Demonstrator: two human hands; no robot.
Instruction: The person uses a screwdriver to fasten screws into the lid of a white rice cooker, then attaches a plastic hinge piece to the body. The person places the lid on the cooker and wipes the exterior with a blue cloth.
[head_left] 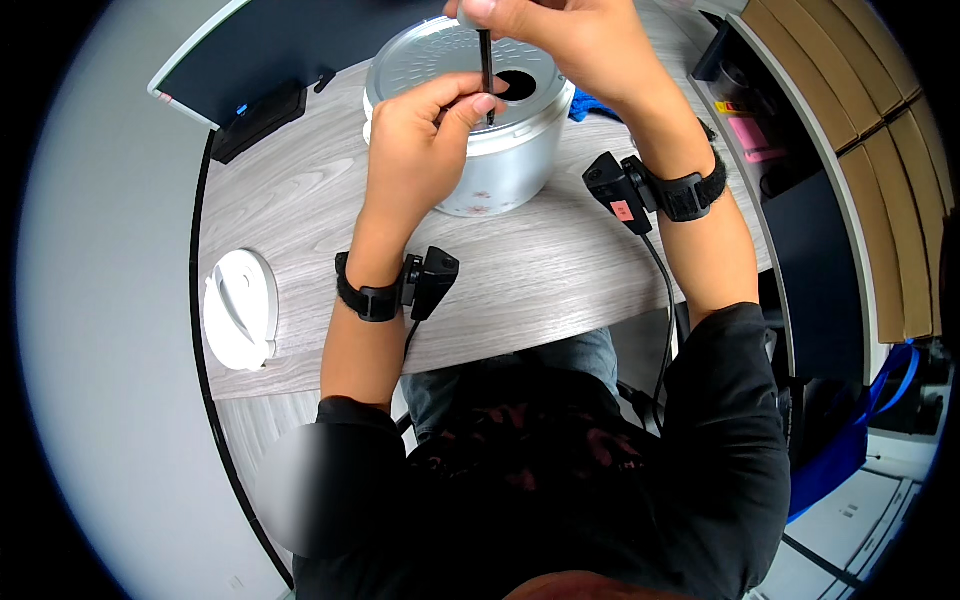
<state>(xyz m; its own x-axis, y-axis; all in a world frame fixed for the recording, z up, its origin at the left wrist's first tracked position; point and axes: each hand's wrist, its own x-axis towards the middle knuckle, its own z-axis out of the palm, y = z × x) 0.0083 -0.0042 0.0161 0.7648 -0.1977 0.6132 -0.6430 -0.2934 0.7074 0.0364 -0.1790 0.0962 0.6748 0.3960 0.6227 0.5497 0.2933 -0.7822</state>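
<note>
White cover (240,310): lies at your left on the table (560,260).
Left hand (425,135): your thumb and forefinger pinch the lower shaft.
Screwdriver (486,58): stands near-upright at the appliance's near edge; likely light, stiff, slick-shafted; best gripped by its handle.
White appliance (515,165): probably smooth; steady its rim.
Right hand (545,25): your fingers seemingly close round the handle, partly cropped.

Open tabletop (305,200) is running from near to far between the white cover (255,300) and the left forearm (360,355), letting a hand pass; a black box (262,122) is obstructing its far end. On the pot's (515,170) near side, the left camera (435,283) and right camera (617,195) are narrowing the free strip; the left hand (415,135), right hand (570,35) and screwdriver (486,60) are crowding the lid (430,65)
</note>
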